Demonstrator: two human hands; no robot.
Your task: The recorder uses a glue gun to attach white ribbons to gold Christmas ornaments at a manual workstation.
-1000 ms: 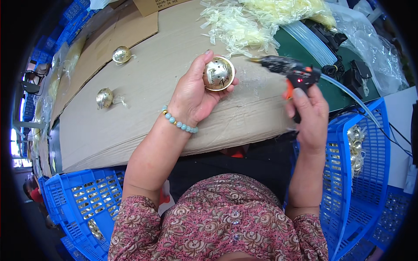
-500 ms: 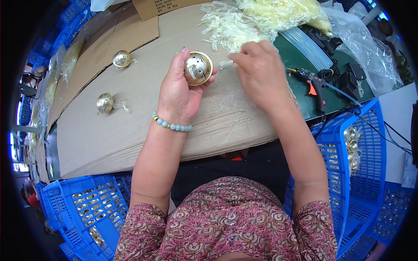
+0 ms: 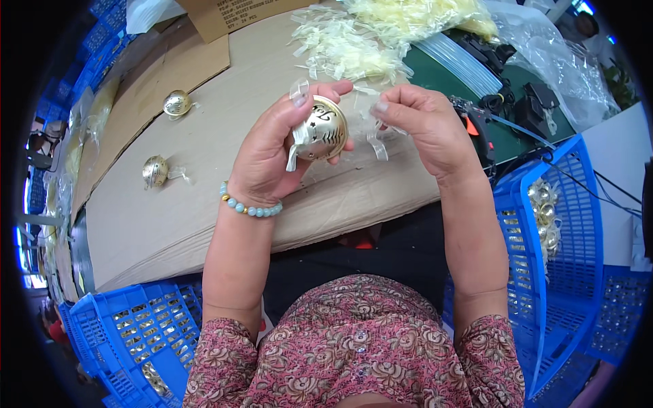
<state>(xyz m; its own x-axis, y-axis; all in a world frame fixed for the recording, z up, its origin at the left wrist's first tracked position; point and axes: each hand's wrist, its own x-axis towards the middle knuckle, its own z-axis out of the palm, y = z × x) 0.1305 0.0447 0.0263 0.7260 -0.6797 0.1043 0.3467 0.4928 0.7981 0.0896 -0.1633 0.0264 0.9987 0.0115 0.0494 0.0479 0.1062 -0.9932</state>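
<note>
In my left hand (image 3: 275, 146) is a shiny gold bell ornament (image 3: 321, 132) with cut-out stars, its fingers wrapped behind and the thumb on its upper left. Strips of clear ribbon show beside that thumb and along the ornament's left side. My right hand (image 3: 432, 129), a little to the right, pinches a translucent ribbon strip (image 3: 378, 145) between thumb and fingers; its end hangs down, apart from the ornament. Two similar gold ornaments lie on the cardboard at the left, an upper one (image 3: 177, 103) and a lower one (image 3: 156, 171) with a clear ribbon beside it.
Loose pale ribbon strips (image 3: 354, 51) are heaped at the back. A glue gun (image 3: 478, 129) rests at the right, near clear glue sticks (image 3: 459, 64) and cables. Blue crates holding gold ornaments stand at the left (image 3: 92, 326) and right (image 3: 575, 224). Cardboard (image 3: 204, 224) covers the table.
My right hand has come away from the ribbon heap with a strip in it. My left hand has turned the ornament, and clear ribbon now shows beside its thumb.
</note>
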